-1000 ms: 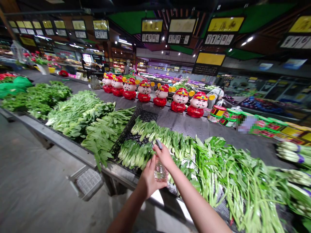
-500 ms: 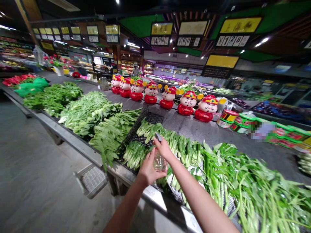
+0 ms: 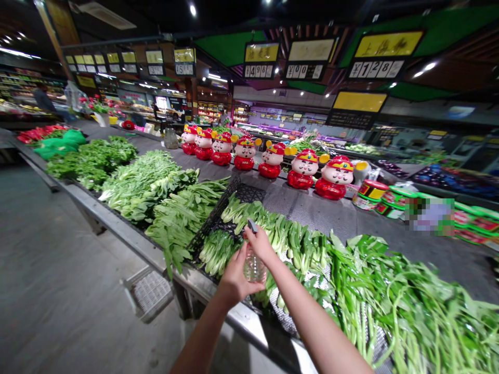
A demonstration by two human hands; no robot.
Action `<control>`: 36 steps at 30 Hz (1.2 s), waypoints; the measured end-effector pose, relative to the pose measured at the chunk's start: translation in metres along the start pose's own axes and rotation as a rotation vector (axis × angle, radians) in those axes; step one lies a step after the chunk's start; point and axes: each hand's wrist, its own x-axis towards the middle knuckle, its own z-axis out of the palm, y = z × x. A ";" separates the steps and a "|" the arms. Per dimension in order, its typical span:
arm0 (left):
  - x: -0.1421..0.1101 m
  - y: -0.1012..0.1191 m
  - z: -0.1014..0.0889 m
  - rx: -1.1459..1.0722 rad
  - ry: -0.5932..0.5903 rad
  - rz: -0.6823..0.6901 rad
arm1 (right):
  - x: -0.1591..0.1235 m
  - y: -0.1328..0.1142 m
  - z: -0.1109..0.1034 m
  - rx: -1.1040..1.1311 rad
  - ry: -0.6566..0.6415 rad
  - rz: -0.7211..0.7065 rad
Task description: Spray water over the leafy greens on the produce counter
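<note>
A small clear spray bottle (image 3: 254,265) with a grey nozzle is held upright between both my hands over the vegetable display. My left hand (image 3: 234,278) wraps round the bottle's body from the left. My right hand (image 3: 262,244) grips its top, a finger on the nozzle. Just beyond the nozzle lie rows of small bok choy (image 3: 273,231) on a black crate (image 3: 218,215). Long-stemmed leafy greens (image 3: 390,306) spread to the right of my right arm.
Heaps of leafy greens (image 3: 144,182) run along the metal-edged counter (image 3: 117,228) to the left. A row of red and yellow figurines (image 3: 273,161) stands behind the vegetables, tins (image 3: 370,192) to their right. Price signs (image 3: 307,57) hang overhead. Grey floor with a grate (image 3: 150,291) lies at left.
My view has drifted slightly left and down along the display. Both hands keep hold of the spray bottle in much the same pose over the bok choy.
</note>
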 end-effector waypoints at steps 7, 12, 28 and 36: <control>0.000 0.005 -0.009 0.071 0.024 0.013 | -0.001 -0.020 -0.002 -0.007 0.002 -0.045; -0.008 0.012 -0.012 0.054 0.020 0.024 | -0.008 -0.018 0.001 -0.008 0.024 -0.033; -0.049 0.005 -0.003 0.053 0.062 -0.009 | -0.037 0.008 0.022 0.013 -0.073 0.019; -0.082 0.003 0.012 0.095 0.032 -0.181 | -0.069 0.014 0.036 0.001 -0.175 0.005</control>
